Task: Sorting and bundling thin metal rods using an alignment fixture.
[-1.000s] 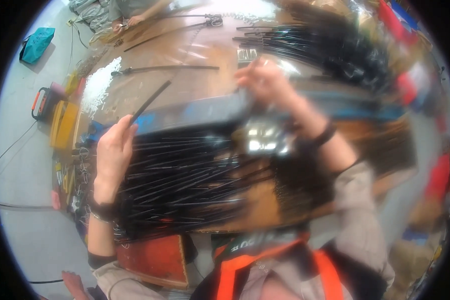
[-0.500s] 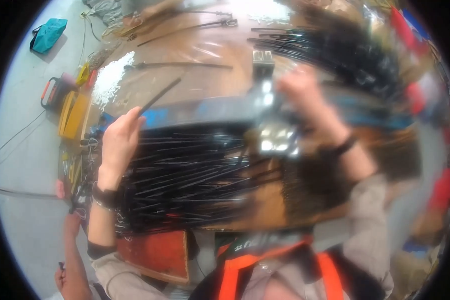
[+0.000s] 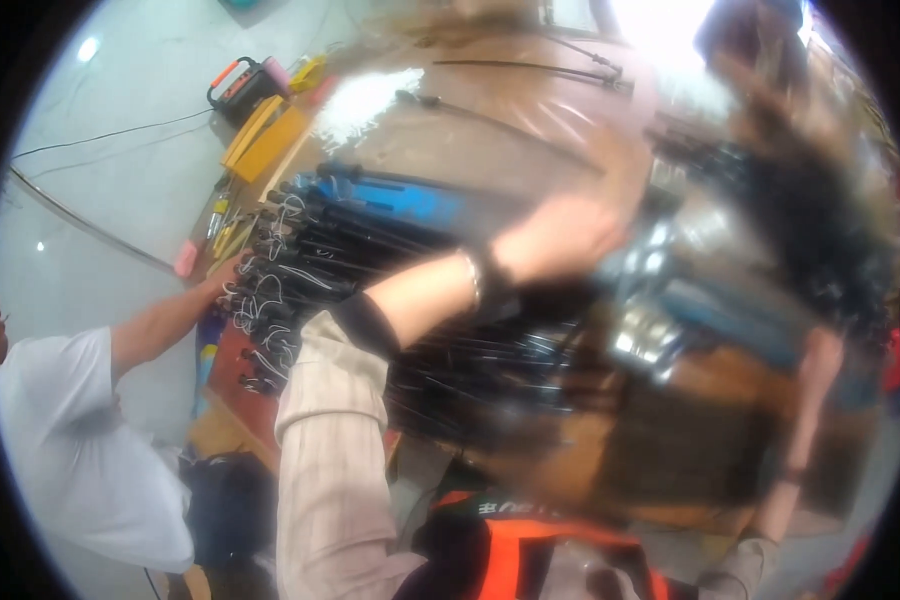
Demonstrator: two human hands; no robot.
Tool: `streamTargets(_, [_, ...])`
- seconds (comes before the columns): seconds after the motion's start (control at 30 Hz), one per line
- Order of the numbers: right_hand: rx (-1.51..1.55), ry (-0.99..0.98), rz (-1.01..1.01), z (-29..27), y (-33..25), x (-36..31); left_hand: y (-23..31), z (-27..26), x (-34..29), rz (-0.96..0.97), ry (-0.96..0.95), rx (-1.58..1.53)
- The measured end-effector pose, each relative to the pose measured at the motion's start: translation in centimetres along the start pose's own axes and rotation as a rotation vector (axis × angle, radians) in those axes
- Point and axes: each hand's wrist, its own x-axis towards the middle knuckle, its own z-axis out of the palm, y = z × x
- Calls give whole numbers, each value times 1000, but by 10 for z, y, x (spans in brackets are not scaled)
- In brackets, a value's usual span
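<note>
My left hand (image 3: 570, 232) reaches across the middle of the table, just left of a shiny metal fixture (image 3: 645, 335). Motion smears its fingers, and I cannot make out whether anything is in them. Below its forearm lies a dense pile of thin black rods (image 3: 480, 365), with white cord loops (image 3: 270, 290) at their left ends. Farther right, my right hand (image 3: 820, 355) is beside the right end of a blue-grey bar (image 3: 735, 310), near a blurred dark heap of rods (image 3: 820, 190). Its fingers are smeared too.
At left, a co-worker in a white shirt (image 3: 80, 420) stretches an arm (image 3: 175, 320) to the corded rod ends. Small white pieces (image 3: 365, 105) lie at the back left, near a yellow box (image 3: 265, 135). Single black rods (image 3: 530, 67) lie farther back.
The view has swung right. My left hand, earlier holding a short black rod at the left, has crossed toward the fixture. My right hand has moved away from the fixture, rightward and nearer.
</note>
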Motion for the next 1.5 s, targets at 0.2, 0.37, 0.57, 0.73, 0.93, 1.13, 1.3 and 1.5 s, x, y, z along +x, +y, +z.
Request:
streamTargets(0.2, [10,78,-13,16,11,-10,-2,20,-2,3,169,-108])
streamTargets(0.37, [-6,15,16,9,6,-9,-3,23,-2,73,319,-132])
streamTargets(0.57, [68,65,-201,-23,-124,8,1,17,-1,-57,87,-18])
streamTargets(0.73, [237,-11,-134,-30,-160,-27,8,22,10,-195,-9,-15])
streamTargets(0.93, [390,-62,-39,-31,-177,-39,9,18,14,-124,-45,-26])
streamTargets(1.13, [519,-137,61,-22,-202,-22,13,19,7,-121,-17,-30])
streamTargets(1.3, [754,-243,143,1,-198,-15,3,23,21,-77,66,-3])
streamTargets(1.5, [949,-512,365,-21,-228,-24,-3,25,10,119,137,113])
